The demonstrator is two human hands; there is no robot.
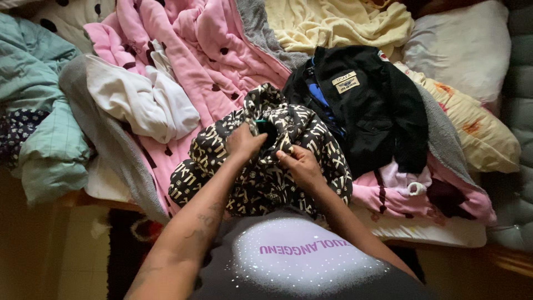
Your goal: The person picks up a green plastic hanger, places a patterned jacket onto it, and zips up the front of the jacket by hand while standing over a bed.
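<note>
Your left hand (242,141) and right hand (300,164) each pinched fold of black-and-cream patterned garment (261,178), bunched on bed (433,230) beside black jacket (366,105).

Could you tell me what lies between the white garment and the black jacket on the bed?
In the head view, pink fleece bedding and the black patterned garment lie between the white garment and black jacket.
</note>
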